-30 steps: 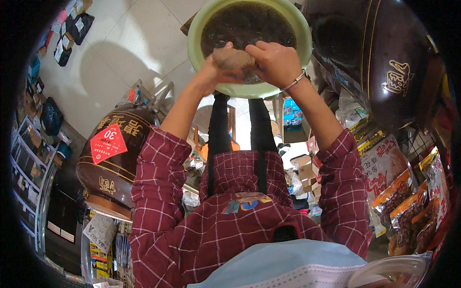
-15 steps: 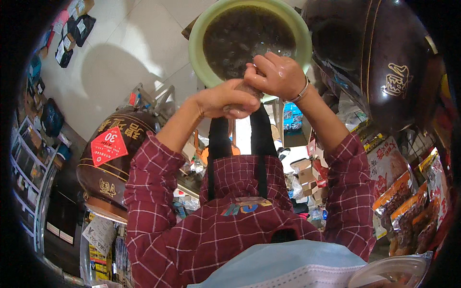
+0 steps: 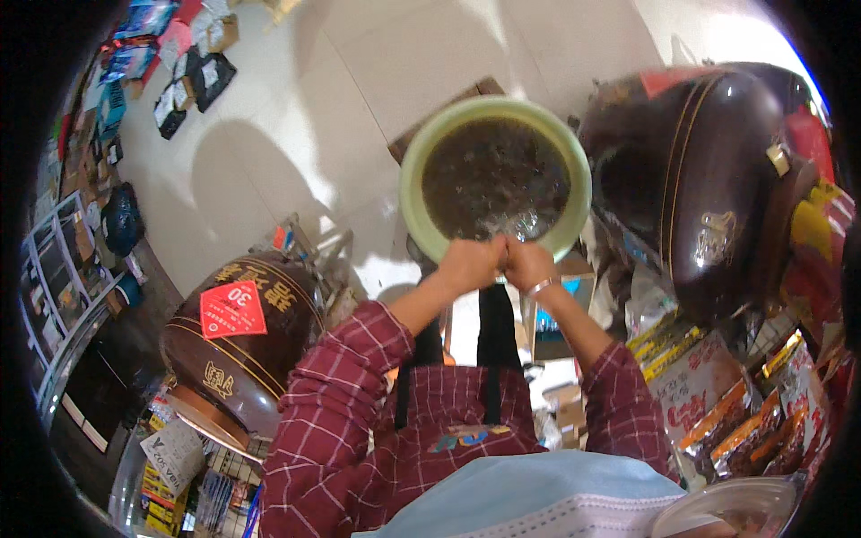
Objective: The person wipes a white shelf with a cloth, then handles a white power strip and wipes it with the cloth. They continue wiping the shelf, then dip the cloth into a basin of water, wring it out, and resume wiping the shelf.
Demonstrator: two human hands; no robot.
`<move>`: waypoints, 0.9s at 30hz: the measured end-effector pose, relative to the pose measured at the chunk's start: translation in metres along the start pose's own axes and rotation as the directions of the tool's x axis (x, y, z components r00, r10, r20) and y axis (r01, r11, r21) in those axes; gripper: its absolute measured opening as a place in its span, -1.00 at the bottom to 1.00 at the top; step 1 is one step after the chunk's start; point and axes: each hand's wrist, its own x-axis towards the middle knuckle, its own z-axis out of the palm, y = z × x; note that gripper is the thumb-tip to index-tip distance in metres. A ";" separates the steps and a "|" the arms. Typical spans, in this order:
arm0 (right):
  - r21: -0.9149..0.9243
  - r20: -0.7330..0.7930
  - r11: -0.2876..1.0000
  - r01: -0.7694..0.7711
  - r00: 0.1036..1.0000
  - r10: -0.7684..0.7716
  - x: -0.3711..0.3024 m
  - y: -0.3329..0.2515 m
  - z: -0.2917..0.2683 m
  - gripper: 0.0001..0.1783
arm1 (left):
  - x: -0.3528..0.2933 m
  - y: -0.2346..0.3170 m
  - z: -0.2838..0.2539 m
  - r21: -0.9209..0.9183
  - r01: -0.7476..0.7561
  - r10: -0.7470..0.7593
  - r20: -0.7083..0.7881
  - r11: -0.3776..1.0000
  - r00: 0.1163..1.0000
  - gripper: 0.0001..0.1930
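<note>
A light green round basin stands on the floor in front of me, holding murky brown water with bubbles and bright ripples at its near side. Over the near rim my left hand and my right hand meet, knuckles together. Both are closed with fingers curled in. Whatever they grip is hidden by the fingers. A bangle circles my right wrist.
Brown lidded jars stand on both sides, one at left with a red label, one at right. Food packets fill the lower right. Parcels lie at upper left. A dark board shows beside the basin.
The view has shifted, so the basin sits lower in it. My hands have gone from overlapping round a dark brownish thing to side-by-side fists. The water is more stirred.
</note>
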 end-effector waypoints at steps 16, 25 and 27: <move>0.657 -0.006 0.752 -0.055 0.997 0.078 -0.060 0.000 0.034 -0.60 | -0.084 0.047 -0.020 0.092 -0.182 0.202 -0.560 0.979 0.804 -0.71; 0.596 0.119 0.725 0.346 0.855 -0.505 -0.140 -0.089 0.032 -0.44 | -0.301 0.101 -0.018 -0.420 0.116 -0.345 -0.522 0.900 0.780 -0.62; 0.205 0.084 0.726 0.657 0.727 -0.681 -0.166 -0.133 0.020 -0.43 | -0.341 0.100 0.005 -0.512 0.245 -0.501 -0.452 0.823 0.738 -0.60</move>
